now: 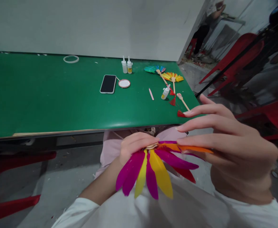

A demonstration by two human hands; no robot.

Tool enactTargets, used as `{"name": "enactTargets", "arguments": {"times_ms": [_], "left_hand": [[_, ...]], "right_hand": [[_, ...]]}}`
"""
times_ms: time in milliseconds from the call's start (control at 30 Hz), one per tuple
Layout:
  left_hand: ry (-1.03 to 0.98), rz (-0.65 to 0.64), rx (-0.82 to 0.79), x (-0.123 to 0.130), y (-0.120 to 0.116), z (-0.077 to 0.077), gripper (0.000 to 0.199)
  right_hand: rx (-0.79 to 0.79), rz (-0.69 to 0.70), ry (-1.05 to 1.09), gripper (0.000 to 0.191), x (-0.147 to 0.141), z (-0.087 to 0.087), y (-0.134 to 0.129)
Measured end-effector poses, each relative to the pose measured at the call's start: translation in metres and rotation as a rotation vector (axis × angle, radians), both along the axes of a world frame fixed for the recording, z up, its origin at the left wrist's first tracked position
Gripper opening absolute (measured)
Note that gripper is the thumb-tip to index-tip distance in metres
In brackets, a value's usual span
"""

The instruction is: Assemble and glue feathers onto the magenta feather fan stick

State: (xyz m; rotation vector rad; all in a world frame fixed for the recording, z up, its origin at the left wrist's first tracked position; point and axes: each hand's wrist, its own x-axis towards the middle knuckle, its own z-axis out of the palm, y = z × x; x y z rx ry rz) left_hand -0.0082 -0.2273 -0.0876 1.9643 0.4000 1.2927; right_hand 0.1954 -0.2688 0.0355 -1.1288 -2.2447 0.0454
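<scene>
Above my lap, my left hand point(135, 145) is closed around the pale wooden base of a feather fan point(154, 172). Magenta, yellow and red feathers spread out below that base. On its right side an orange feather point(193, 148) points sideways, pinched by my right hand point(224, 136), with the thumb beneath it partly hidden. The upper fingers of that hand are stretched apart over the table edge. Beyond them lies a wooden fan handle point(183, 102) with a red tassel point(181, 113).
On the green table point(46, 98) are a phone point(108, 84), a small round white dish point(124, 83), two upright glue bottles point(126, 66), another glue bottle point(165, 92), a pink stick point(151, 94), a yellow feather fan point(173, 77) and a blue-green one point(155, 69). Red chairs point(236, 57) stand right.
</scene>
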Motion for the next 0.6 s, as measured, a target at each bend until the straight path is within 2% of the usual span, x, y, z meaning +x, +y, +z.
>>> {"name": "enactTargets", "arguments": {"times_ms": [600], "left_hand": [[0.13,0.068,-0.073,-0.001,-0.003,0.013,0.022]], "right_hand": [[-0.05,0.076,-0.008,0.02,-0.002,-0.003,0.006]]}}
